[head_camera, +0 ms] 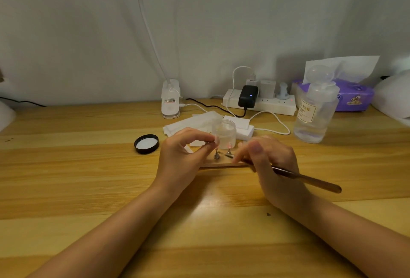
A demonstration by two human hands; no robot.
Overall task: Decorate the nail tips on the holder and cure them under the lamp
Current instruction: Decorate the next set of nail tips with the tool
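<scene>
Nearby, open jar [223,131] behind holder [221,164]; left fingers [208,141] pinching a stand, right fingers [244,151] gripping brush [310,180].

A light wooden table [88,189] carries a black jar lid [146,144] left of centre, a clear open jar [224,132], white wipes [190,123], a power strip [259,102] far back, and a bottle [315,118] and purple tissue box [352,96] far right.

Two hands [184,155], perhaps two metal stands [216,155], one jar [224,132], one lid [146,144], one bottle [315,113].
</scene>
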